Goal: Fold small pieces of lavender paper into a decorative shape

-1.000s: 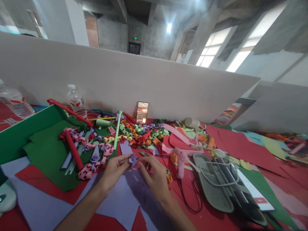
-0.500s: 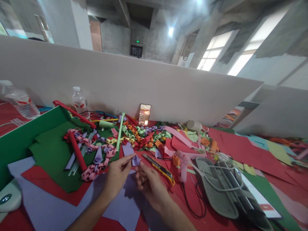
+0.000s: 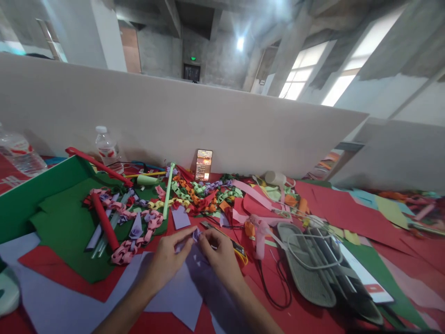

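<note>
Between my two hands is a small folded piece of purple paper (image 3: 196, 235), held just above the table. My left hand (image 3: 171, 260) pinches its left side with thumb and forefinger. On the other side my right hand (image 3: 222, 260) is closed on the same piece, back of the hand upward. Purple paper sheets (image 3: 174, 294) lie below both hands, and a purple paper rectangle (image 3: 181, 218) lies just beyond them. A yellow-handled box cutter (image 3: 238, 246) rests by my right hand, which partly hides it.
Paper chains (image 3: 155, 222), a red paper tube (image 3: 105, 222) and green paper (image 3: 66, 227) lie left. A lit phone (image 3: 203, 165) leans on the white partition (image 3: 167, 116). To the right are a pink glue gun (image 3: 260, 239), its cable and a grey case (image 3: 306, 269).
My right hand has turned over and drawn closer to my left, its fingers now gathered around the purple piece. It covers more of the box cutter. The view has shifted slightly right.
</note>
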The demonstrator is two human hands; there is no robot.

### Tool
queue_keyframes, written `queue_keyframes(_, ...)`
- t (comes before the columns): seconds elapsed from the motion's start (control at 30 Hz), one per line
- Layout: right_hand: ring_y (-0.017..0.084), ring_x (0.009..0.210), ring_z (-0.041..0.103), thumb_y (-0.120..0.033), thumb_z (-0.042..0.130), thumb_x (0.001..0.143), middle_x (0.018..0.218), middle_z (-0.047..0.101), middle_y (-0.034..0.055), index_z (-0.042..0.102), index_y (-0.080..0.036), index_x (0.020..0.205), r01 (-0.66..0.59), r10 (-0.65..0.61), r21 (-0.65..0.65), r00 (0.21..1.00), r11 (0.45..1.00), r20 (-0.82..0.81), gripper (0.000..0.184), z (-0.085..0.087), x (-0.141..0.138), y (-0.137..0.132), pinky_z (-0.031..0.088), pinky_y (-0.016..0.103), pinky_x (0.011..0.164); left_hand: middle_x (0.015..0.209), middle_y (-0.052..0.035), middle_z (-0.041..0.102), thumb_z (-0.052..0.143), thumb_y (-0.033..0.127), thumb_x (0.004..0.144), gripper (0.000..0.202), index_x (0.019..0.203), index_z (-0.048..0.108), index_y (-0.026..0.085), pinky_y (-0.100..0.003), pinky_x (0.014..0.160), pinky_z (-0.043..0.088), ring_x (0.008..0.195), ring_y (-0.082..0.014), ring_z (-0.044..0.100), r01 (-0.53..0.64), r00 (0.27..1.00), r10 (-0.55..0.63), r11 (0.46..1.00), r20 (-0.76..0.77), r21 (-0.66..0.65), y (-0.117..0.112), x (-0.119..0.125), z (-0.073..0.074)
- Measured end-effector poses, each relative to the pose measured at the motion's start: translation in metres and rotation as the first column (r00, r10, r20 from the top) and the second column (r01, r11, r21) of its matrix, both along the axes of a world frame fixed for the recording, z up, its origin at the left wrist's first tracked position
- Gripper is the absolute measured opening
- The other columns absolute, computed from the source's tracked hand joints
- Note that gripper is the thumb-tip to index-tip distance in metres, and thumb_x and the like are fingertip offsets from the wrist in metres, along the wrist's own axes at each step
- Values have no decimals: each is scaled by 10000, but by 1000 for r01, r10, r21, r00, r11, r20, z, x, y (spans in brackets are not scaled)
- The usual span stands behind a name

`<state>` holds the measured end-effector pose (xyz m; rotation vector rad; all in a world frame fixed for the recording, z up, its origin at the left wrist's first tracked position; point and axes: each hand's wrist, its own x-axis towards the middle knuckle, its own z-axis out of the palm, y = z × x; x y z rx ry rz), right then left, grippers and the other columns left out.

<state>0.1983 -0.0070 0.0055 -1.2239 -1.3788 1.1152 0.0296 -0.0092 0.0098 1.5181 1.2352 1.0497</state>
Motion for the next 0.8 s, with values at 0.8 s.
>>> queue_keyframes(0.8,147,643,579,-214,600,935,763,647,25,689,-193,881,-54,-133,440,913,897,385,106,10,-2,-13,442,237,599,1031,-119,769,848,342,728,374,1031,771,138,-312,876,546,961,-224,701,144,778,124,919,616,-367,2,4,2)
